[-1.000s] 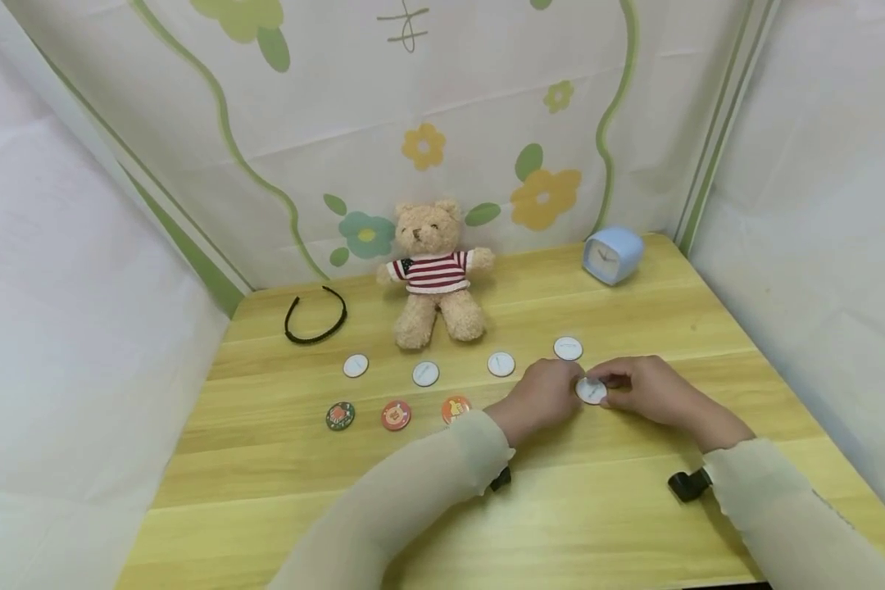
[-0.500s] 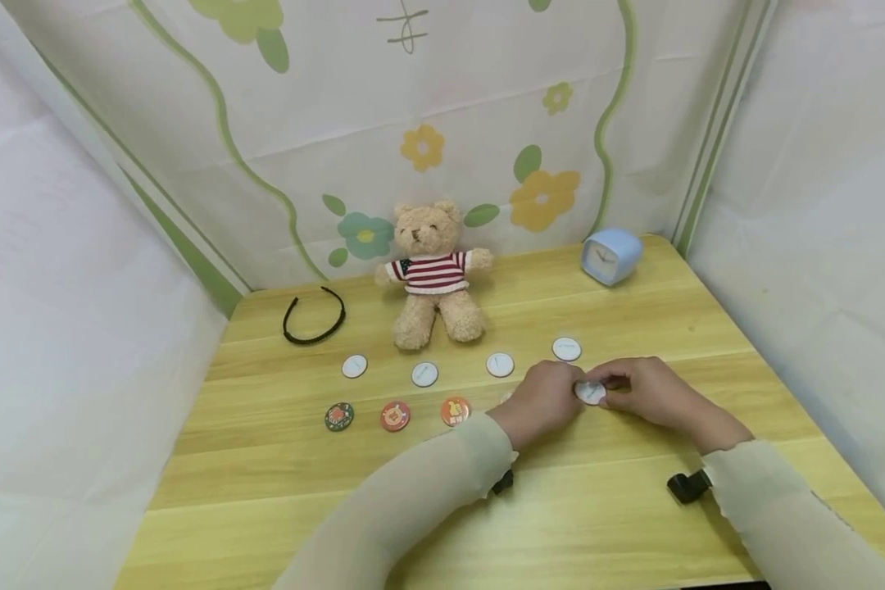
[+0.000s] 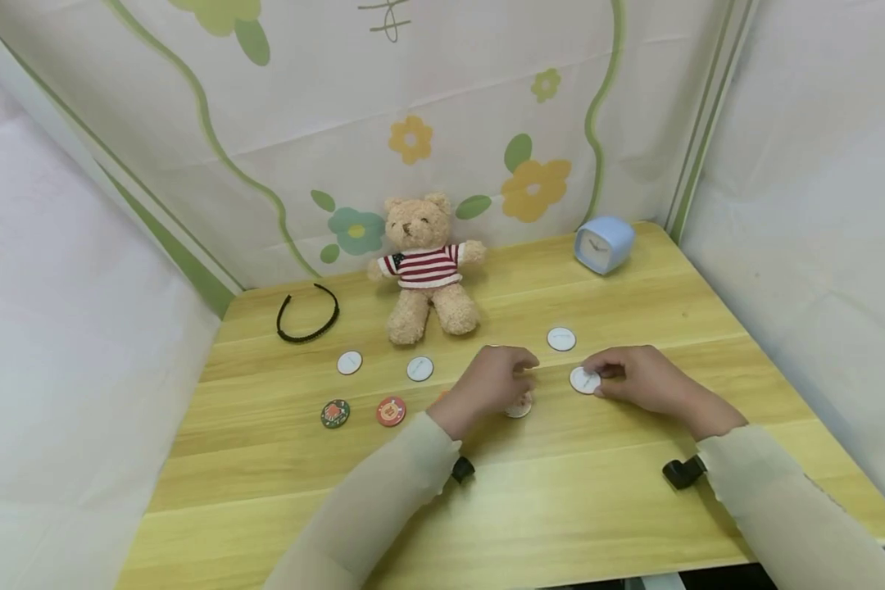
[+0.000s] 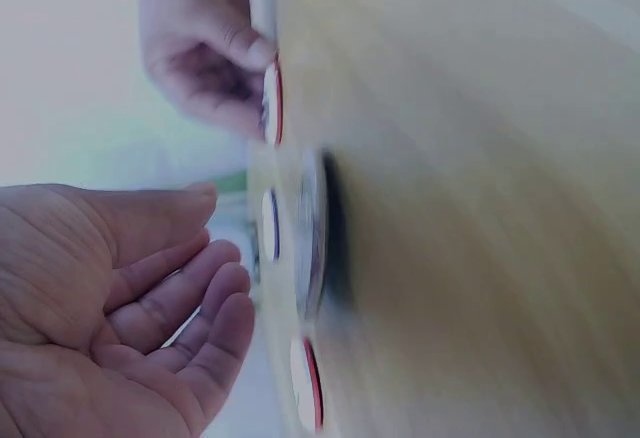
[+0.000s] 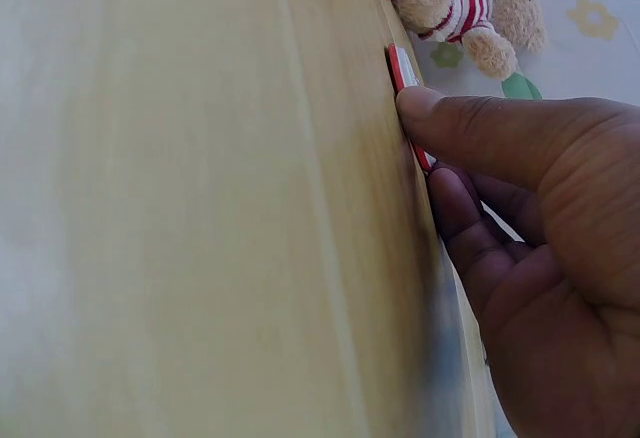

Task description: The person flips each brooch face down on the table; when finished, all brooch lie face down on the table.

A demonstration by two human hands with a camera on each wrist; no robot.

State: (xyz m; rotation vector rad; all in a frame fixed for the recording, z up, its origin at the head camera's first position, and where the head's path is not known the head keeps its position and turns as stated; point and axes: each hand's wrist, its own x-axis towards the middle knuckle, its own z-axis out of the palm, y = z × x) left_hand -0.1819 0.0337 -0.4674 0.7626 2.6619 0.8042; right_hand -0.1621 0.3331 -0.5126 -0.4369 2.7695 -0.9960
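Note:
My right hand (image 3: pixel 637 381) pinches the edge of a round badge (image 3: pixel 584 380) lying white side up. The right wrist view shows its red rim (image 5: pixel 408 78) between thumb and fingers, close against the wood. My left hand (image 3: pixel 489 381), fingers loosely bent, holds nothing. It hovers over the middle of the badge rows, beside a pale picture badge (image 3: pixel 519 406), and partly hides an orange badge (image 3: pixel 443 398). In the left wrist view its palm (image 4: pixel 60 278) faces several badges, one a blurred disc (image 4: pixel 312 238).
White-side-up badges (image 3: pixel 419 369) form a back row. Green (image 3: pixel 335 414) and red (image 3: pixel 391 411) picture badges lie at front left. Behind them are a black headband (image 3: pixel 308 336), a teddy bear (image 3: pixel 429 269) and a blue clock (image 3: pixel 605 246). The wooden table (image 3: pixel 560 508) has fabric walls around it.
My left hand has let go of the white-side-up badge and moved left, uncovering the pale picture badge. My right hand stays at the same badge. The head view has shifted slightly.

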